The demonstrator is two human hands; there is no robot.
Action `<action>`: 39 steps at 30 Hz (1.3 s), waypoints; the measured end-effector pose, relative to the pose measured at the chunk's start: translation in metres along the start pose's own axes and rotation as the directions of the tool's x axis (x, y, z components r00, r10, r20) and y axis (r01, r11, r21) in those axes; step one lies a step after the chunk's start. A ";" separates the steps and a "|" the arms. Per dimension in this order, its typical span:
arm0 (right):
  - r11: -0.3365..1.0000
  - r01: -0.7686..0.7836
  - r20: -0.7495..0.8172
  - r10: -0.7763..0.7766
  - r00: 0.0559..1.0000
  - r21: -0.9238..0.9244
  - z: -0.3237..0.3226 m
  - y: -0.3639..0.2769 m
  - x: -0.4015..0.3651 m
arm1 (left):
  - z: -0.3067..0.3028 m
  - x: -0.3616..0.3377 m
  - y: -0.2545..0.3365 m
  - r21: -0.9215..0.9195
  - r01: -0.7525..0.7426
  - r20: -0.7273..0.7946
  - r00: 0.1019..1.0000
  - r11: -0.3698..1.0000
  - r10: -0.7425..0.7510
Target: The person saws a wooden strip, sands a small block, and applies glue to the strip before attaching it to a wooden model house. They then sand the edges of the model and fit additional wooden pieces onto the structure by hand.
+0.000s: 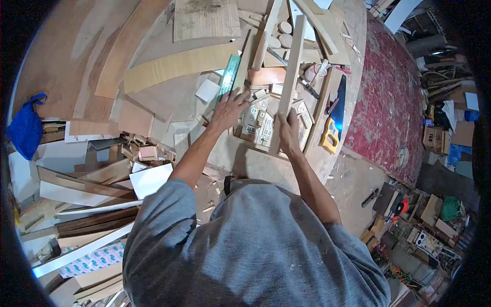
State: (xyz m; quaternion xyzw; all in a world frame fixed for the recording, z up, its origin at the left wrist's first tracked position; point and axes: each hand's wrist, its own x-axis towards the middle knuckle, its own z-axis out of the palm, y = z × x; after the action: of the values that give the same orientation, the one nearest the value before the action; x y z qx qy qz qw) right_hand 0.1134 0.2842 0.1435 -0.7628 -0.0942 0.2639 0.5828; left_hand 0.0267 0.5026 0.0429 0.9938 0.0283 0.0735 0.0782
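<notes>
My right hand (289,132) is wrapped round the lower part of a long wooden strip (292,71), which stretches away from me across the bench. Beneath and beside the strip lies a wooden model (261,125) with small window-like pieces, partly hidden by the strip. My left hand (228,109), fingers spread, rests at the near end of a shiny green strip (230,71), to the left of the model. A white block (207,90) lies just left of the green strip.
A handsaw with a yellow handle (331,135) lies at the workbench's (319,169) right edge. Curved wooden strips and a thick board (206,20) lie farther back. Offcuts (148,152) are piled at the left. A blue bag (26,128) is at the far left.
</notes>
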 end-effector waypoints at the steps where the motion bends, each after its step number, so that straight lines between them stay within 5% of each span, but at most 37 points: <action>1: 0.984 0.177 -0.063 -0.179 0.982 -0.035 0.015 0.010 0.010 | 0.000 -0.003 -0.002 -0.003 0.049 0.039 0.998 0.999 -0.049; 4: 0.963 0.152 -0.127 -0.184 0.975 -0.224 0.044 0.030 0.047 | -0.023 -0.015 -0.007 0.065 0.098 0.031 0.995 0.993 -0.100; 6: 0.923 0.035 -0.164 -0.105 0.981 -0.382 0.062 0.024 0.054 | -0.036 -0.019 0.001 -0.170 0.356 0.016 0.933 0.919 -0.359; 8: 0.897 0.063 -0.142 -0.138 0.980 -0.438 0.079 0.023 0.058 | -0.035 -0.043 0.006 -0.343 0.396 -0.100 0.886 0.852 -0.452; 10: 0.914 0.120 -0.135 -0.184 0.974 -0.387 0.095 0.030 0.059 | -0.013 -0.083 0.014 -0.556 0.675 0.283 0.702 0.485 -0.653; 12: 0.906 0.097 -0.103 -0.152 0.983 -0.412 0.105 0.032 0.054 | -0.009 -0.115 0.055 -0.796 0.602 0.465 0.537 -0.066 -0.704; 15: 0.940 0.064 -0.101 -0.104 0.990 -0.336 0.120 0.046 0.052 | 0.056 -0.145 0.095 -0.836 0.549 0.333 0.506 -0.001 -0.796; 19: 0.936 0.177 -0.129 -0.225 0.966 -0.305 0.130 0.063 0.049 | 0.033 -0.129 0.122 -0.928 0.347 0.293 0.451 -0.137 -0.843; 22: 0.791 0.283 -0.148 -0.421 0.895 -0.543 0.140 0.088 0.058 | 0.020 -0.120 0.122 -0.855 0.501 0.368 0.402 -0.135 -0.838; 23: 0.841 0.186 -0.155 -0.302 0.941 -0.508 0.140 0.069 0.051 | 0.026 -0.120 0.124 -0.853 0.502 0.372 0.396 -0.142 -0.839; 25: 0.810 0.229 -0.094 -0.329 0.940 -0.540 0.135 0.078 0.056 | 0.044 -0.120 0.127 -0.969 0.243 0.172 0.524 -0.048 -0.834; 28: 0.794 0.264 -0.036 -0.338 0.941 -0.548 0.133 0.072 0.059 | 0.059 -0.122 0.129 -0.941 0.315 0.250 0.398 -0.125 -0.883; 31: 0.805 0.319 0.006 -0.365 0.931 -0.500 0.129 0.072 0.061 | 0.041 -0.119 0.130 -0.909 0.415 0.166 0.452 0.042 -0.876; 39: 0.780 0.371 0.050 -0.403 0.914 -0.505 0.125 0.078 0.062 | 0.072 -0.121 0.131 -0.954 0.291 0.197 0.427 -0.072 -0.883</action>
State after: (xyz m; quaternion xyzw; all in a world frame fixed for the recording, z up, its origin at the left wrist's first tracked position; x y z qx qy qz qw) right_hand 0.0886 0.3935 0.0294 -0.8599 -0.2967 0.0817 0.4073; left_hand -0.0763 0.3548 -0.0240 0.5484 0.4607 0.2862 0.6365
